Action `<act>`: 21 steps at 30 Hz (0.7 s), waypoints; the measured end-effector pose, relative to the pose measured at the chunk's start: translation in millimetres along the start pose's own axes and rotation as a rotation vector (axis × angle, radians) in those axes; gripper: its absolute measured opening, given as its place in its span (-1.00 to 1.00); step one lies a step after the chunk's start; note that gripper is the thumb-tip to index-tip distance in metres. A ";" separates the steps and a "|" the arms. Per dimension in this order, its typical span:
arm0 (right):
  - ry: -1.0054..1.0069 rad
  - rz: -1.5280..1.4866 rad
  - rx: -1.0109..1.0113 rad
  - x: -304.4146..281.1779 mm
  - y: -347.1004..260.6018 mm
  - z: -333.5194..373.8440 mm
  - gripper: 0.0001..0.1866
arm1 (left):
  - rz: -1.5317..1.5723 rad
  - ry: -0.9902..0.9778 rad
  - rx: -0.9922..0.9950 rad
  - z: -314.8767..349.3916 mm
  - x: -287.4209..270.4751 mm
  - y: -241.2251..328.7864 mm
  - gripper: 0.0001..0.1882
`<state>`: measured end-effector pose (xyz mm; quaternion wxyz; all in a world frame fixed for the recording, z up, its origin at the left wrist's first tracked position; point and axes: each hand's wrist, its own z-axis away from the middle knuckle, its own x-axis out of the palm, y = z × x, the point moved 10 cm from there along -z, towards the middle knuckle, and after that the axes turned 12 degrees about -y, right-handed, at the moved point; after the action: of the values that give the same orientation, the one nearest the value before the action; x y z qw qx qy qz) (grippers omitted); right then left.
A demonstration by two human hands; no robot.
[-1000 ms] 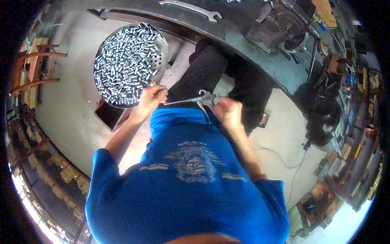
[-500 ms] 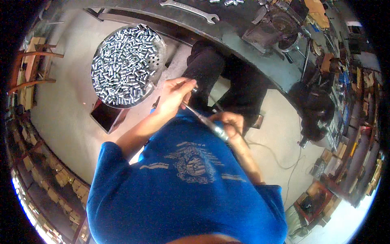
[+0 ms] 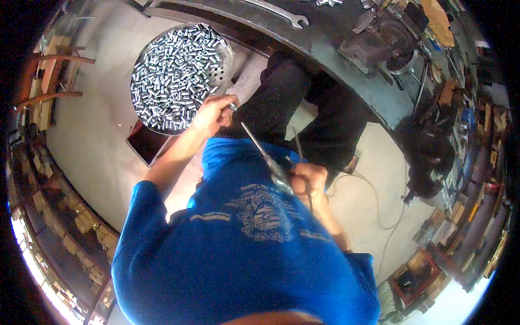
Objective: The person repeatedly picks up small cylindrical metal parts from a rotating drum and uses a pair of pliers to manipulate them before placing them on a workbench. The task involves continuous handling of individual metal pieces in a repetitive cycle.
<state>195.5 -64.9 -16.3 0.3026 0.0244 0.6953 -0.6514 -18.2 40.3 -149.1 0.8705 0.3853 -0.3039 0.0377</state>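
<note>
My left hand (image 3: 215, 116) is closed near the round pan, its fingertips pinching a small shiny metal sleeve (image 3: 233, 106). In front of my shirt, my right hand (image 3: 310, 181) wraps round a silver handheld power tool (image 3: 279, 176) with a long thin rod. The rod points up and left, its tip a little below and apart from the sleeve. A thin dark cord or hose (image 3: 298, 145) runs by my right hand. Many similar metal sleeves (image 3: 173, 76) heap up in the round perforated pan (image 3: 226, 60) beyond my left hand.
A dark workbench (image 3: 325, 40) crosses the top, bearing an open-end wrench (image 3: 281, 12) and a greasy machine fixture (image 3: 374, 43). Below the pan stands a reddish box (image 3: 146, 145). Loose cable (image 3: 374, 189) lies on the floor at right. Shelves with wooden blocks (image 3: 81, 238) line the left.
My left hand has moved left toward the pan with the sleeve, away from the rod's tip. The tool is slightly lower and steeper. The whole view has shifted a little.
</note>
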 end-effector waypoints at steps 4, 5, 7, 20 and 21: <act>0.019 -0.010 0.031 -2.0 -1.2 -1.5 -0.93 | -0.057 -0.010 0.031 3.2 1.4 17.1 -0.77; 0.013 -0.005 0.028 -1.0 -0.7 -2.2 -0.91 | -0.095 -0.024 0.022 3.6 6.3 17.8 -0.77; 0.003 0.006 0.023 0.8 1.8 -2.5 -0.87 | -0.197 -0.017 0.007 4.7 9.0 15.5 -0.77; 0.114 -0.054 0.093 0.2 13.3 -4.4 -0.26 | -0.248 -0.023 0.018 7.3 11.2 16.5 -0.74; 0.104 -0.057 0.107 0.9 14.6 -5.0 -0.25 | -0.252 -0.010 0.007 7.6 13.4 14.2 -0.75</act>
<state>199.1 -58.4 -29.8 0.2455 0.0544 0.6747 -0.6939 -15.4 42.7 -128.5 0.8654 0.4236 -0.2575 -0.0728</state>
